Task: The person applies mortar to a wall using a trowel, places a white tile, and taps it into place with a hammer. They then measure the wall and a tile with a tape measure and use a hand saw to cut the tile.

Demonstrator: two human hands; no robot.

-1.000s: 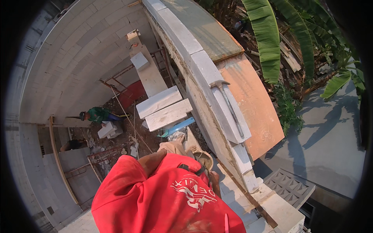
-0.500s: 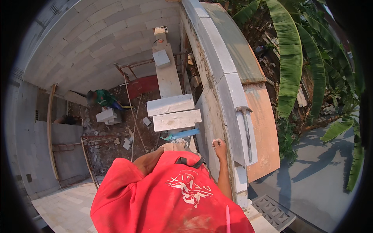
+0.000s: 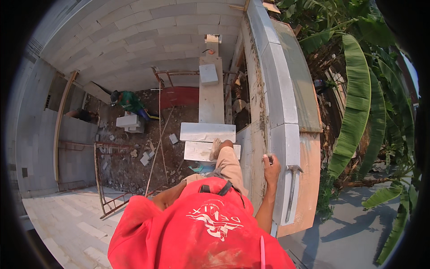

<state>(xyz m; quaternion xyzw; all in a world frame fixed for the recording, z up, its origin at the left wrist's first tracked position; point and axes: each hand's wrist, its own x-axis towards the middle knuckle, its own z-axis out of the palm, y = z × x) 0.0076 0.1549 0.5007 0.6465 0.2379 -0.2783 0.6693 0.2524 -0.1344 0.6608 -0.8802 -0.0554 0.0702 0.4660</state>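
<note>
Head view, clock hub at mid-frame. R hand at 4 o'clock, fingers bent in twd thumb, beside the inner edge of the wall's top row of grey blocks; can't tell if fingertips grip anything or touch the wall. L forearm at approx 7 o'clock, runs behind the red shirt; L hand out of sight, so can't tell its fingers.

Hammer nearest R hand, also approx 4 o'clock, lying on the end block, head twd 12, handle twd 6; R hand is apart from it. Just outside the wall, an orange panel.

Near ctr, two white blocks side by side: far one bare on top, near one w/ the person's bare foot on it. Plank runs from there twd 12, w/ a small block on it. Betw 9 & 10, down below: co-worker in green top bent by stacked blocks. Banana leaf betw 2 & 3.
</note>
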